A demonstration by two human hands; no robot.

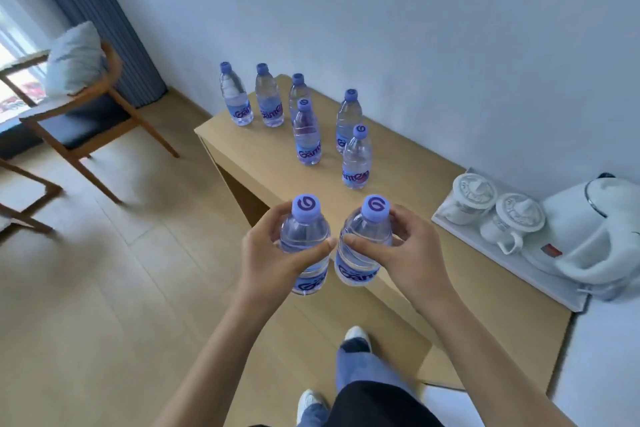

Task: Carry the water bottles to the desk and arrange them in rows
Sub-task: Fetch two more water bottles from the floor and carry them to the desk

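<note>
My left hand (266, 256) grips a clear water bottle (304, 236) with a purple cap. My right hand (405, 253) grips a second bottle (363, 243) of the same kind. Both are upright, side by side and nearly touching, above the near edge of the light wooden desk (408, 191). Several more bottles stand on the far part of the desk: three along the back left (268, 100), one in the middle (306, 135), and two close together to the right (356, 159).
A white tray (464, 232) on the right end of the desk holds two lidded cups (474, 198) and a white kettle (595, 239). A wooden chair (86, 107) with a pillow stands at left by a blue curtain. The wall runs behind the desk.
</note>
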